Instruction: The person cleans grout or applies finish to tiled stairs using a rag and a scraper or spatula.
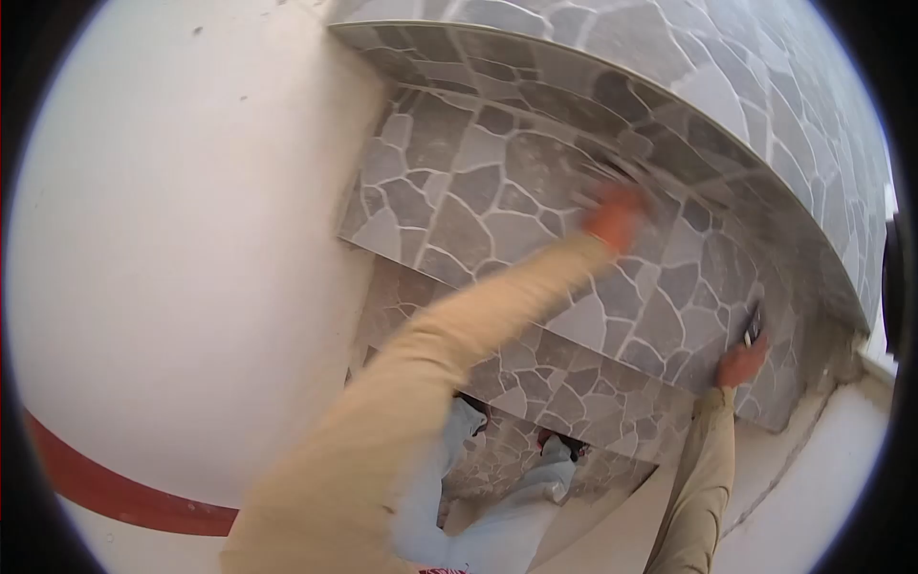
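My left hand [620, 218] reaches out over the stone-patterned step [459, 225], close to the foot of the riser [574, 91] behind it. Motion smears its fingers, and dark streaks show just beyond them; I cannot tell whether it grips anything. Farther right, my right hand [740, 364] is closed around a slim dark object [754, 320] with a pale edge, which points up toward the riser. This hand is low over the right end of the same step.
Above the riser lies a higher curved step [794, 105]. Lower steps [574, 392] descend toward my feet [559, 444]. A white wall [191, 239] with a red band [134, 497] bounds the left; another pale wall [813, 478] stands at lower right.
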`<state>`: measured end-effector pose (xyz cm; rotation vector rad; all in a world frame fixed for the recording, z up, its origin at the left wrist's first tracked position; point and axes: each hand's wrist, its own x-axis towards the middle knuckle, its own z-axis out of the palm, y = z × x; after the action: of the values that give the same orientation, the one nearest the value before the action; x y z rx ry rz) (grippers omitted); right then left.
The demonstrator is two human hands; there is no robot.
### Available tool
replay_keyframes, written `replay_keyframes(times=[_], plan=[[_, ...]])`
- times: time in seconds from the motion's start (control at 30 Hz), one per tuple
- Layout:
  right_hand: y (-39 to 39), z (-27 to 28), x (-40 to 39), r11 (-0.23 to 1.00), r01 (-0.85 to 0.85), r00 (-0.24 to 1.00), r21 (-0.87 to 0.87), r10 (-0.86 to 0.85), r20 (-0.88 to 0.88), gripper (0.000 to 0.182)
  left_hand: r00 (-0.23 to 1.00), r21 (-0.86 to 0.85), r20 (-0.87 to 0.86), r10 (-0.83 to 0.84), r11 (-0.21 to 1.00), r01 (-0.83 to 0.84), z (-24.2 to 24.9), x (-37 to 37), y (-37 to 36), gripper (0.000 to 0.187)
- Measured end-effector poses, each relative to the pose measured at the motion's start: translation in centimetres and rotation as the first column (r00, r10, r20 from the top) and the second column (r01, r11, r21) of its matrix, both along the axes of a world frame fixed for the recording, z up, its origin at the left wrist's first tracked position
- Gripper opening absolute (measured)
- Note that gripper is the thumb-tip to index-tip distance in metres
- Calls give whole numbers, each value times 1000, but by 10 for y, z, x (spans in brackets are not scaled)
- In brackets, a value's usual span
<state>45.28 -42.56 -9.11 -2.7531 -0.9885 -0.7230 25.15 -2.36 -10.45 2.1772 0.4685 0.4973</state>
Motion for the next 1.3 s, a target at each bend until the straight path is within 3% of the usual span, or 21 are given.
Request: replay_keyframes(times=[0.03,0.07,0.1,0.17,0.27,0.33,0.4,0.5,0.57,0.73,0.77,0.8,0.83,0.87,0.93,1.03,1.13,1.2,1.23,1.27,1.3], plan=[[-5,-7,4,999,-51,998,19,50,38,57,972,-77,38,-232,969,234,-40,50,-61,46],[-5,-8,4,996,-86,996,31,85,37,57,805,-253,85,-587,769,587,47,57,-73,47],[-5,-5,6,997,-63,998,36,62,6,57,751,-42,165,-640,756,653,70,71,-94,52],[2,-4,0,999,-32,998,35,34,-56,57,746,67,319,-585,799,598,135,52,-70,53],[11,12,-6,995,94,989,-15,-95,-110,57,771,162,546,-327,945,286,155,-20,34,50],[12,16,-8,994,108,989,-17,-109,-101,57,885,309,451,-120,951,-28,121,-87,121,45],[15,15,-10,993,115,989,-27,-117,-87,57,956,488,151,253,822,-294,99,-158,200,48],[16,14,-8,997,68,994,-25,-70,-80,57,837,532,-169,520,764,-366,26,-233,292,56],[3,1,0,995,85,996,-43,-86,-6,55,805,665,-157,573,663,-342,13,-234,297,74],[-4,5,5,994,46,996,-99,-53,-69,55,832,517,-282,478,806,-288,35,-329,210,70],[1,2,4,995,67,994,-73,-73,-83,56,706,473,-481,520,832,-291,16,-378,178,75],[8,-1,4,995,98,991,-30,-100,-84,56,697,585,-510,504,797,-149,7,-435,144,77],[9,1,3,989,133,986,-59,-138,-98,56,720,378,-557,414,898,-225,66,-458,97,78],[3,6,2,981,161,978,-110,-173,-113,57,274,65,-953,131,969,-239,85,-481,82,75],[-3,2,6,989,106,991,-104,-113,-65,58,519,190,-770,371,910,-368,85,-549,59,61],[-2,1,5,989,75,996,-131,-80,-29,58,782,405,-445,436,877,-258,144,-467,104,58],[8,16,-3,987,106,989,-123,-118,-87,57,821,533,-292,490,796,-287,112,-393,171,58],[15,21,-5,989,110,984,-102,-123,-132,56,803,468,-212,556,779,-416,13,-382,158,59],[14,22,-5,991,108,984,-84,-118,-130,56,806,401,-60,589,754,-521,19,-339,107,62],[15,20,-6,992,113,984,-64,-120,-129,55,811,250,-194,553,827,-504,31,-300,53,62],[10,16,-6,991,116,984,-61,-123,-131,55,911,180,-276,306,948,-264,44,-269,-3,63]])
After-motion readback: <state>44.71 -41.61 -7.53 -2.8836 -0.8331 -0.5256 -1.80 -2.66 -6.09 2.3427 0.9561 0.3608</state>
